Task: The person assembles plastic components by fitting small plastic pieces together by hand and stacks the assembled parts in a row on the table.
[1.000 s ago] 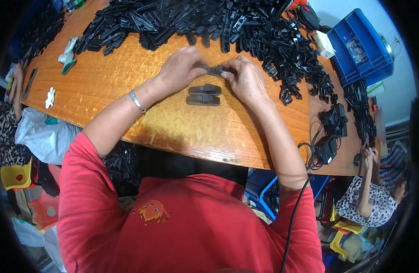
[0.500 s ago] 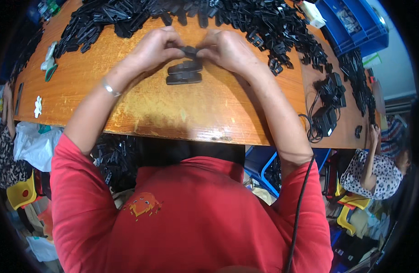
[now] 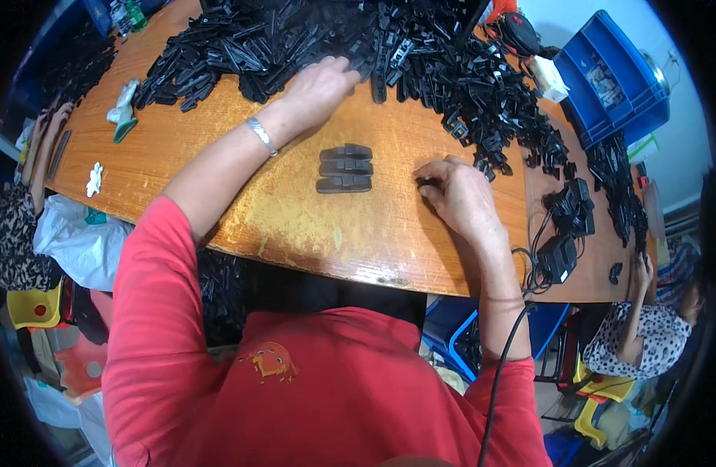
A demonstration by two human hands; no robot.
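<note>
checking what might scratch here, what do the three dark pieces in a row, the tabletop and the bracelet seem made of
Three dark pieces: probably black plastic, semi-matte, from the moulded-looking shapes and soft sheen.
Tabletop: seemingly wood or wood-look laminate, glossy coat, from the orange-brown grain, glare and worn patches.
Bracelet: likely polished metal, from its bright silvery shine.

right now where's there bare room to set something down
The orange-brown wooden table is bare between the three dark elongated pieces and its near edge, and between the small white object and the left forearm. Crowded: far side, heaped black plastic parts; right side, black cabled boxes.
</note>
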